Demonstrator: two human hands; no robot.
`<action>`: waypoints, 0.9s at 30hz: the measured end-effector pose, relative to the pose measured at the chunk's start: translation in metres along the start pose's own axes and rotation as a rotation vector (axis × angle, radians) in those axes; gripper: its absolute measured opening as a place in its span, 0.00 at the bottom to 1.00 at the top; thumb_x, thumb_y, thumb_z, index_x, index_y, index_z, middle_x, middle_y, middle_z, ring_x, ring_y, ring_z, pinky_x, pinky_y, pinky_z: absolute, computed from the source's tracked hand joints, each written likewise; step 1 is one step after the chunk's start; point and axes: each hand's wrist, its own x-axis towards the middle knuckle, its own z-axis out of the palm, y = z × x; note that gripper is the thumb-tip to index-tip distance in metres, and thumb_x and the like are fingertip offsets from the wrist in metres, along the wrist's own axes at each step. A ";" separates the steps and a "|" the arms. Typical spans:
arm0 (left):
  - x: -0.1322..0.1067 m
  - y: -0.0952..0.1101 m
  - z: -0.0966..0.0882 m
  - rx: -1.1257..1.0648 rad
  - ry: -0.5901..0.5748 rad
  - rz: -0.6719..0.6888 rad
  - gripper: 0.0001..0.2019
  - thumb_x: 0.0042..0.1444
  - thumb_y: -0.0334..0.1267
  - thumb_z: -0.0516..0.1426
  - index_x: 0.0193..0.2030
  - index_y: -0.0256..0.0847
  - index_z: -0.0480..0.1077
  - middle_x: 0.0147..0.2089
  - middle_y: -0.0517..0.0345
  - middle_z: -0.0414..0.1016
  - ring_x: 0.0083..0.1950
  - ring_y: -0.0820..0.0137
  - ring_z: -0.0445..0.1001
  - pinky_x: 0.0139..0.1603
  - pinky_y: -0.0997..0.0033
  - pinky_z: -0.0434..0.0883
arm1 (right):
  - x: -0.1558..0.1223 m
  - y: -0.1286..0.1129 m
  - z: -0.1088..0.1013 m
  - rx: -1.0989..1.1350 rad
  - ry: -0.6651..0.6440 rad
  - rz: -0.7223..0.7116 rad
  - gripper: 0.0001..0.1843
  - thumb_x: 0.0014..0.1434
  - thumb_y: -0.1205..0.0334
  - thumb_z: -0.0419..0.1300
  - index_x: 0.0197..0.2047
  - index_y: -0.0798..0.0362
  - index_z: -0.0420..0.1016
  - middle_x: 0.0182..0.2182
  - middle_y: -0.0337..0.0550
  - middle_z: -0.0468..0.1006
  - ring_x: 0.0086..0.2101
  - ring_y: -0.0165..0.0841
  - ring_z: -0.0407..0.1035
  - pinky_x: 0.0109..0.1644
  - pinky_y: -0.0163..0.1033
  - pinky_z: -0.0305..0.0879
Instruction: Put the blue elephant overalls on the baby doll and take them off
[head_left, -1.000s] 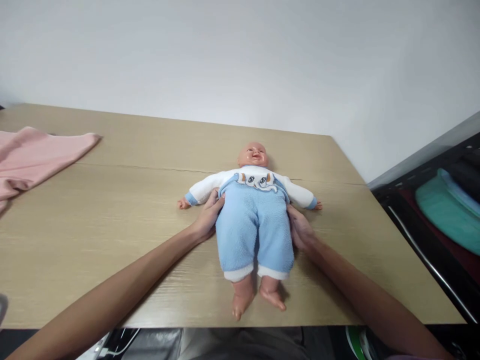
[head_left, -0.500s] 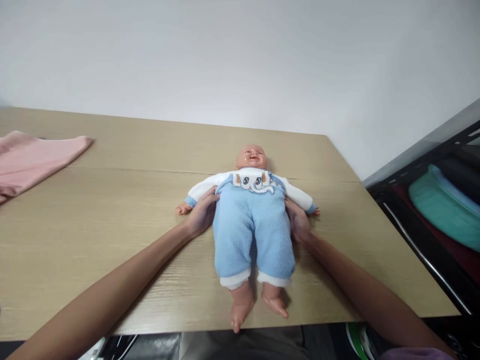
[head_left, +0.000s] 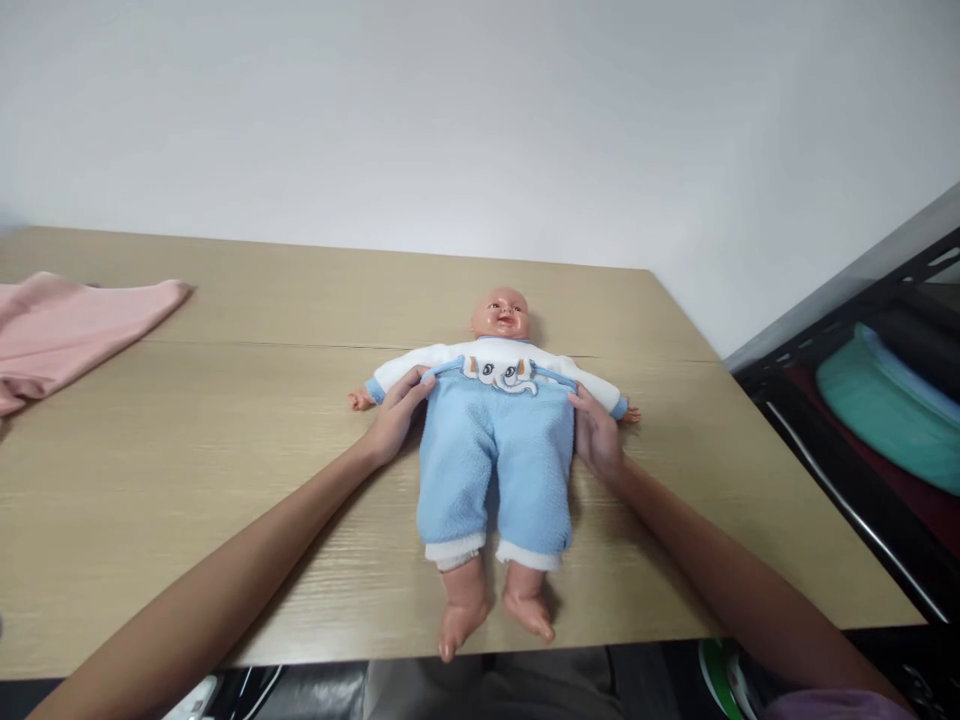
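Doll lying on the desk.
Left grip and right grip both pinch the blue trousers at the waistband.

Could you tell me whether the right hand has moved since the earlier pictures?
Yes. The right hand has slid up the blue trousers to their waistband, away from the person and nearer the table's seam.
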 end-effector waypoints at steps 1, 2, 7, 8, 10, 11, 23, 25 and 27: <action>0.001 0.001 0.002 -0.035 0.012 -0.011 0.18 0.70 0.58 0.60 0.42 0.45 0.70 0.40 0.60 0.69 0.43 0.63 0.67 0.51 0.65 0.69 | 0.002 -0.001 0.001 0.028 0.011 0.038 0.17 0.56 0.49 0.67 0.47 0.44 0.81 0.53 0.41 0.89 0.63 0.51 0.77 0.74 0.56 0.69; 0.002 0.002 0.003 -0.060 0.024 -0.012 0.19 0.69 0.59 0.62 0.42 0.45 0.71 0.40 0.60 0.69 0.43 0.64 0.67 0.51 0.65 0.67 | 0.005 -0.001 0.001 0.046 0.023 0.078 0.17 0.56 0.47 0.68 0.47 0.44 0.82 0.52 0.41 0.89 0.62 0.51 0.78 0.73 0.57 0.70; 0.005 0.007 0.006 -0.039 0.031 -0.001 0.23 0.64 0.63 0.67 0.47 0.44 0.76 0.43 0.59 0.72 0.46 0.63 0.67 0.52 0.66 0.66 | 0.014 -0.002 0.000 0.019 0.047 0.176 0.19 0.54 0.46 0.73 0.46 0.45 0.84 0.47 0.41 0.91 0.59 0.52 0.80 0.69 0.57 0.75; 0.005 0.007 0.006 -0.036 0.030 -0.004 0.24 0.64 0.64 0.67 0.46 0.44 0.76 0.43 0.59 0.72 0.46 0.63 0.67 0.53 0.65 0.66 | 0.014 -0.001 -0.001 0.009 0.039 0.178 0.19 0.53 0.46 0.73 0.46 0.45 0.84 0.46 0.41 0.91 0.59 0.52 0.80 0.68 0.57 0.76; 0.004 0.008 0.006 -0.040 0.029 -0.007 0.24 0.63 0.64 0.67 0.44 0.44 0.76 0.43 0.58 0.73 0.46 0.62 0.68 0.54 0.65 0.66 | 0.014 -0.001 -0.003 -0.006 0.028 0.160 0.19 0.53 0.46 0.73 0.45 0.45 0.83 0.46 0.41 0.91 0.59 0.52 0.80 0.67 0.57 0.76; 0.004 0.008 0.006 -0.044 0.025 -0.009 0.23 0.63 0.64 0.67 0.44 0.44 0.76 0.43 0.58 0.74 0.47 0.62 0.69 0.55 0.64 0.67 | 0.014 -0.001 -0.003 -0.012 0.029 0.137 0.18 0.53 0.46 0.73 0.44 0.45 0.82 0.46 0.41 0.90 0.59 0.52 0.80 0.67 0.56 0.76; 0.003 0.005 0.004 -0.049 0.009 -0.001 0.22 0.63 0.62 0.68 0.45 0.44 0.78 0.45 0.56 0.77 0.49 0.60 0.72 0.57 0.62 0.69 | 0.009 0.003 -0.009 -0.248 -0.004 -0.022 0.16 0.59 0.45 0.73 0.36 0.45 0.75 0.33 0.34 0.76 0.37 0.38 0.70 0.50 0.43 0.71; 0.003 0.003 0.003 -0.059 0.014 0.001 0.22 0.64 0.62 0.67 0.46 0.45 0.79 0.45 0.57 0.77 0.48 0.61 0.72 0.57 0.63 0.69 | 0.005 0.003 -0.009 -0.340 0.006 -0.092 0.16 0.62 0.44 0.71 0.35 0.45 0.74 0.32 0.34 0.73 0.36 0.37 0.67 0.48 0.42 0.69; 0.002 0.003 0.003 -0.069 0.014 0.002 0.21 0.66 0.61 0.67 0.48 0.45 0.79 0.45 0.58 0.77 0.48 0.62 0.72 0.56 0.64 0.68 | 0.001 0.003 -0.008 -0.457 0.037 -0.169 0.17 0.66 0.43 0.69 0.34 0.46 0.73 0.31 0.34 0.72 0.36 0.37 0.65 0.47 0.42 0.67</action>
